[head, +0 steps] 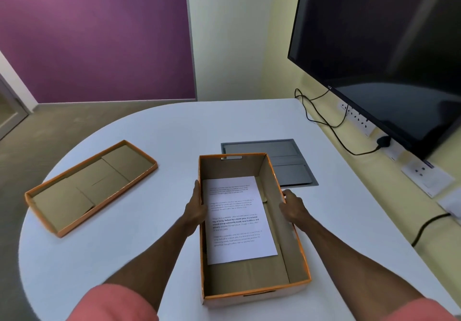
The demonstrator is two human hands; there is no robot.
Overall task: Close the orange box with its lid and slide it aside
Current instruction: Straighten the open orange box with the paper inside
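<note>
White bench point(149, 146), rounded far edge. Orange box point(252, 290) sits open at the middle, long axis running away from me, a printed sheet point(237, 220) flat on its floor. Lid point(92, 186) lies upside down well off to my left, angled, nothing between it and the box. My left hand point(195, 208) is flat against the box's left wall, fingers over the rim; my right hand point(293, 204) cups the right wall, thumb at the rim. Both are pressed on the box, not closed round anything. I judge I'm squaring the box before fetching the lid. Best to keep one hand steadying a wall, flip the lid, match its long side to the box, lower it level so no corner catches.
</note>
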